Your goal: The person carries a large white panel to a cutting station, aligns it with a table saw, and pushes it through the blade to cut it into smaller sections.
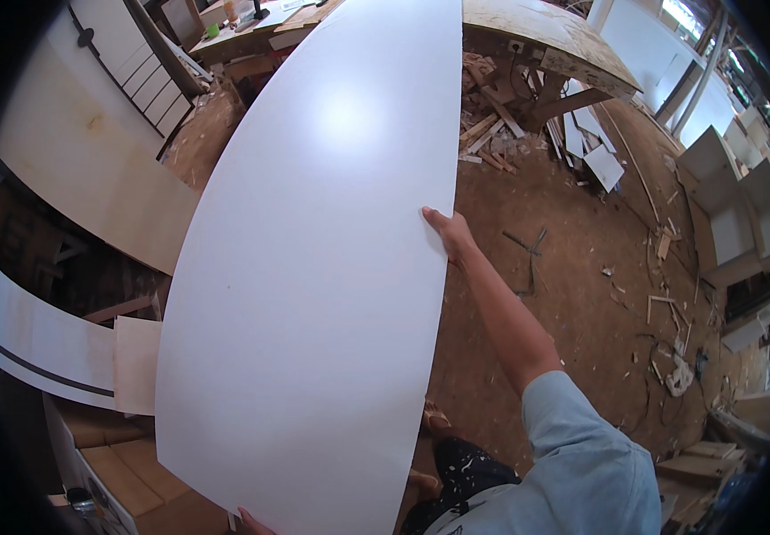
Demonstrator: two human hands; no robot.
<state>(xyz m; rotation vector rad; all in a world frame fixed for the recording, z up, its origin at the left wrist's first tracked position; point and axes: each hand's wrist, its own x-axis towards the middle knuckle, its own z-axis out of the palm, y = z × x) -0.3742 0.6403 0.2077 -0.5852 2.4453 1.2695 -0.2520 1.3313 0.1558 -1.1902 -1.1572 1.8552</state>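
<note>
A large glossy white board stretches away from me, filling the middle of the head view, with a bright light reflected on it. My right hand is closed around its right edge, thumb on the upper face and fingers hidden beneath. At the lower edge of the picture, only part of my left hand shows, gripping the board's near edge; most of its fingers are out of sight. The board's far end reaches the workbench at the top of the view.
Wood offcuts and white panel scraps lie under the bench. Open white cabinets stand at right. Leftward are a pale panel, a narrow white board and brown cardboard. Debris litters the brown floor.
</note>
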